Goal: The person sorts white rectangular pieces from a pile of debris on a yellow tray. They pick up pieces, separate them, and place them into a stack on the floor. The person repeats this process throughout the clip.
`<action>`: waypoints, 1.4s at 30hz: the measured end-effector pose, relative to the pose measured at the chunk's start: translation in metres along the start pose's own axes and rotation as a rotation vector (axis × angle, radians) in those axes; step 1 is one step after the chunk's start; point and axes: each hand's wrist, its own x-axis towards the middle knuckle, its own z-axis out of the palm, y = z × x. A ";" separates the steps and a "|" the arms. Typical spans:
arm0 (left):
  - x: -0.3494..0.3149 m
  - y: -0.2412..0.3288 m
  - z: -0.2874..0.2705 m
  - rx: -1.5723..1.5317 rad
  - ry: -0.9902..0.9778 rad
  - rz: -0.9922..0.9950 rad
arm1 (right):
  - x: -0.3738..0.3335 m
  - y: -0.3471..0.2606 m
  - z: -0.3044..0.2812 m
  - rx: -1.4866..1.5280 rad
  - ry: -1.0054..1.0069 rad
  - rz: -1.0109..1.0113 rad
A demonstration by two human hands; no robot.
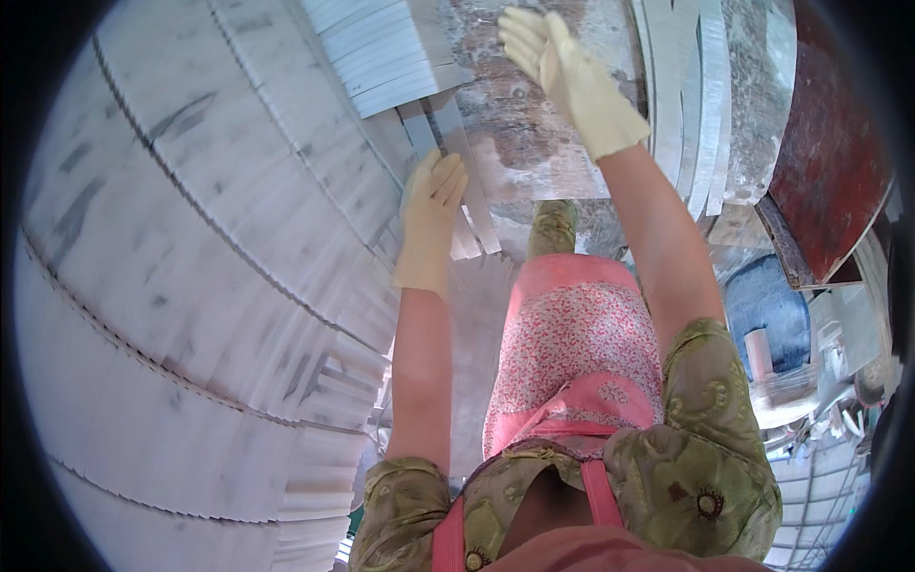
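Cream gloves cover both my hands. My left hand (431, 212) lies over narrow pale strips (464, 162), its fingers together and slightly bent. The strips run out above and below the hand; whether it presses on them, I cannot tell. My right hand (562, 71) is farther forward and to the right, above a stained, worn board (515, 124). Its fingers are stretched out and the thumb stands apart, with nothing held. Just beyond my left hand is a stack of white slabs (386, 57), its layered edges showing.
Tall rows of grey-veined white slabs (219, 219) fill the left side. Long pale strips (705, 95) stand right of the board, with a dark red panel (829, 143) beyond. A blue plastic seat or tub (770, 310) and clutter lie at the lower right.
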 end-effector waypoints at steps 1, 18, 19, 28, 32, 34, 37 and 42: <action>-0.002 -0.003 -0.001 0.016 -0.031 0.015 | -0.008 0.008 -0.003 0.035 0.052 0.110; 0.020 0.053 0.055 0.004 -0.072 0.129 | 0.027 0.028 0.044 -0.520 0.008 -0.336; 0.018 0.051 0.052 0.057 -0.080 0.151 | 0.036 0.035 0.049 -0.626 0.008 -0.337; 0.022 0.036 0.046 -0.122 -0.061 0.004 | 0.071 0.029 0.072 -1.043 -0.123 -0.226; 0.021 0.040 0.045 -0.098 -0.067 0.042 | 0.057 -0.020 0.065 -0.769 -0.275 -0.044; 0.016 0.045 0.045 -0.090 -0.041 0.034 | 0.043 -0.041 0.051 0.045 -0.286 0.183; 0.011 0.050 0.054 -0.100 0.015 0.029 | 0.017 -0.043 0.042 0.161 0.064 0.234; 0.016 0.060 0.069 -0.037 -0.026 0.099 | -0.029 -0.006 0.048 -0.211 0.207 0.539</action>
